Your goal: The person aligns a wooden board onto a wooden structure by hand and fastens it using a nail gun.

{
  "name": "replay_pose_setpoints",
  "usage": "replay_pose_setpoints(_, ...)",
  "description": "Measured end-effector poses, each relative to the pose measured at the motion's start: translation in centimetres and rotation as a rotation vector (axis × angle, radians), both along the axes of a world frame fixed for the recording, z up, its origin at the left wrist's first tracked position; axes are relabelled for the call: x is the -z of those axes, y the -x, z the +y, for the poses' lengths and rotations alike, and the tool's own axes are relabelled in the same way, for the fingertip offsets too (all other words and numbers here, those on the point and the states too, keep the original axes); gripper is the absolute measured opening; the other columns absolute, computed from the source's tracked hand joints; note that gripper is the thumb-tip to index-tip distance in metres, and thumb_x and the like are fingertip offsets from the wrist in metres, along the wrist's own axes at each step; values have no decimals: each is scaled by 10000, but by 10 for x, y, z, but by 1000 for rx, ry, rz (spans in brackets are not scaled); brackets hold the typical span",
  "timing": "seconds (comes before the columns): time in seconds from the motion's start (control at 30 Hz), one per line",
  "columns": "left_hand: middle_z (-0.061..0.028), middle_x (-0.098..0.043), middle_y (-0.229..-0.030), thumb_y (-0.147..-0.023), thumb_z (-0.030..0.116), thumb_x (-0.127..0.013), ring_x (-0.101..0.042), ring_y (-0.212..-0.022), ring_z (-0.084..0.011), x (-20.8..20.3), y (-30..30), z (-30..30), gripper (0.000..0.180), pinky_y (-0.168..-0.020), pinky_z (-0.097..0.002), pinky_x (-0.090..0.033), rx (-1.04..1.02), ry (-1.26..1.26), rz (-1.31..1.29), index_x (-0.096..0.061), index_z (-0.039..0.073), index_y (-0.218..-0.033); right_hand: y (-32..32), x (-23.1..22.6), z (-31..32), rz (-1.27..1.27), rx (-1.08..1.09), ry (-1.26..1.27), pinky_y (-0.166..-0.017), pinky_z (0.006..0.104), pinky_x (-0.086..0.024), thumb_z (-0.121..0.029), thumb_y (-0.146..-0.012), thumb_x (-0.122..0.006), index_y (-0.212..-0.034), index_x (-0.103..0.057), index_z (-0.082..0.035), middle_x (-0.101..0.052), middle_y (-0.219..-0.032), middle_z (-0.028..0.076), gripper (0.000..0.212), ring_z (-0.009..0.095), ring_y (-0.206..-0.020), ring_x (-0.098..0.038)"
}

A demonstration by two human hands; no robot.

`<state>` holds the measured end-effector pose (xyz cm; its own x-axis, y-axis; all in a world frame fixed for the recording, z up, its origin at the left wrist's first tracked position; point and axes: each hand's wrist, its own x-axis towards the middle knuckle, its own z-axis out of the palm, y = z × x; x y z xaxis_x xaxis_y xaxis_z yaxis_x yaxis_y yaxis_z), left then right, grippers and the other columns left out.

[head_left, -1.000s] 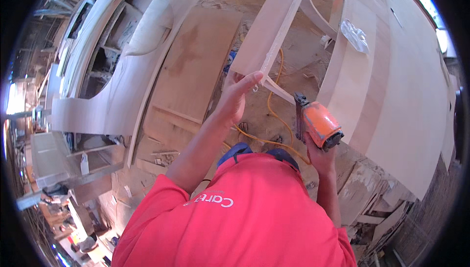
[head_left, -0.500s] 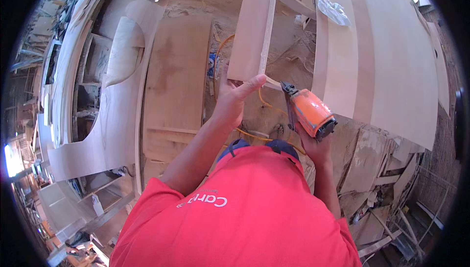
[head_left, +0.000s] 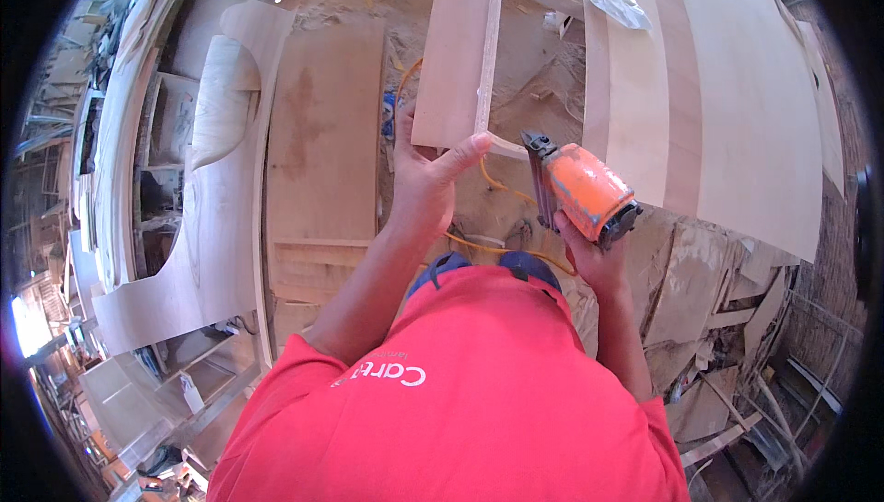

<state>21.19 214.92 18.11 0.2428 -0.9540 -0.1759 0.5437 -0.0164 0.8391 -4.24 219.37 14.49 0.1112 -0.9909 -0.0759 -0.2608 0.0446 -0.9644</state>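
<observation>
My left hand (head_left: 425,170) grips the near end of a long pale wooden panel (head_left: 451,60), thumb over its right edge and fingers behind its left side. In my right hand (head_left: 589,249) is an orange nail gun (head_left: 589,189), gripped by its handle, which the tool's body partly hides. Its dark nose points up and left, just right of the near end of a curved wooden strip (head_left: 508,146) that meets the panel's corner. Nose and strip look very close; whether they touch I cannot tell.
A wide plywood sheet (head_left: 737,115) with a crumpled clear plastic bag (head_left: 617,2) lies at right. An orange air hose (head_left: 497,184) runs across the dusty floor. Left stand a brown board (head_left: 322,124) and a curve-cut panel (head_left: 226,226). Scrap wood (head_left: 700,290) piles up at lower right.
The view has shifted slightly, so most things sit a little further left. The nail gun has turned a little, its magazine showing more. Both hands keep their holds.
</observation>
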Motion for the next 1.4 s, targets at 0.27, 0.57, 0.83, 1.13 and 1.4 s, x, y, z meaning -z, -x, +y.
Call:
replay_pose_setpoints(0.27,-66,-595,-1264,-804,-18,-871,-615,-1165,-188,-4,2,-2,713,-962,-365,-544,-14,34,5,-432,90,-1355,8,5,5,-75,19,-18,-966,385,-550,-70,-900,-808,-1254,-693,-20,-742,-1209,116,376,242,-1118,-718)
replay_pose_setpoints(0.57,-94,-616,-1213,-807,-40,-845,-642,-1100,-205,-15,9,-1,650,-895,-383,-561,-50,38,-41,-463,71,-1321,6,0,3,-384,116,-80,-912,342,-561,-53,-909,-801,-1258,-684,-11,-723,-1199,82,370,184,-1069,-697)
replay_pose_setpoints(0.83,-100,-621,-1199,-810,-58,-828,-655,-1070,-209,-16,12,-5,642,-867,-370,-570,-71,28,-53,-464,66,-1323,1,-47,-42,-433,-7,-388,-554,293,-435,-166,-963,-711,-1026,-668,-24,-584,-696,21,161,117,-586,-542)
replay_pose_setpoints(1.13,-106,-630,-1194,-822,-68,-808,-664,-1073,-214,-20,9,-4,602,-902,-368,-574,-61,41,-93,-474,56,-1308,-5,-55,-69,-605,-157,-531,-513,273,-410,-215,-962,-734,-1177,-681,21,-530,-624,-7,324,97,-517,-495)
replay_pose_setpoints(1.4,-104,-629,-1187,-820,-64,-812,-660,-1074,-215,-18,8,-3,602,-900,-364,-568,-92,29,-97,-477,53,-1306,-4,-53,-75,-613,-210,-528,-486,271,-391,-262,-962,-757,-1146,-689,6,-517,-606,-19,332,95,-491,-485)
